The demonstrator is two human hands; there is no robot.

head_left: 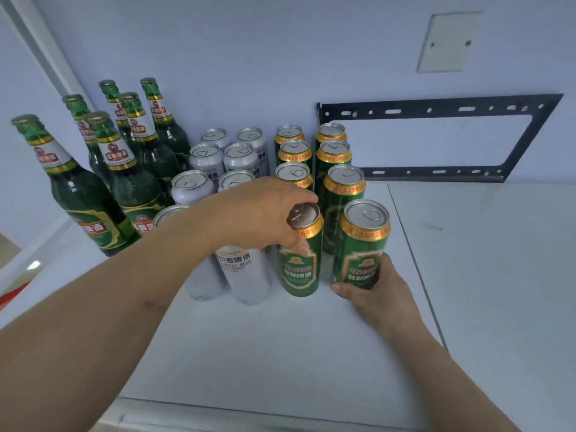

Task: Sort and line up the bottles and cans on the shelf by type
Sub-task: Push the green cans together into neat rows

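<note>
Sorting looks nearly done: green glass bottles (93,182) stand far left on the white shelf (280,353), silver cans (205,157) in the middle, green-and-gold cans (333,151) at right. The left hand (258,213) grips one near green can (300,263), the right hand (377,294) another (361,244); only squaring them remains.

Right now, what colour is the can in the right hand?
Green with a gold rim band, seen in the head view: can, right hand.

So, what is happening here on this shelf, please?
A person is arranging drinks on a white shelf. The left hand grips the top of one green can, and the right hand holds the base of another green can. Green bottles stand left, silver cans in the middle.
</note>
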